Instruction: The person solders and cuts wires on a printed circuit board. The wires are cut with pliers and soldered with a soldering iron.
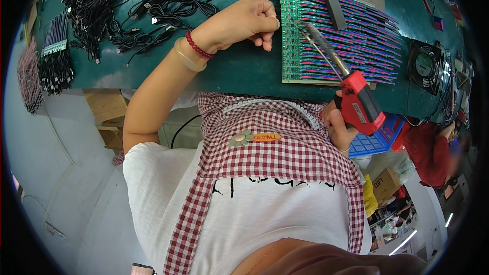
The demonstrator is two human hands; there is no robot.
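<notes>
My left hand (249, 23) is closed in a pinch just left of a green circuit board panel (291, 46). Whatever sits between its fingertips, if anything, is too small to make out. Rows of thin black, red and blue wires (351, 40) run rightward from the panel. In my right hand (338, 127), held low by the table's front edge, is a red soldering gun (362, 103). Its metal barrel slants up and left, and the tip is over the panel's wired side. A grey flat strip (330, 0) lies across the wires at the back.
Black cables (168, 10) with plugs pile up at the back left of the green table (244, 76). Another wired board bundle (55, 48) hangs at the far left edge. A black fan (426, 66) stands at right, with a blue crate (374, 142) below the table.
</notes>
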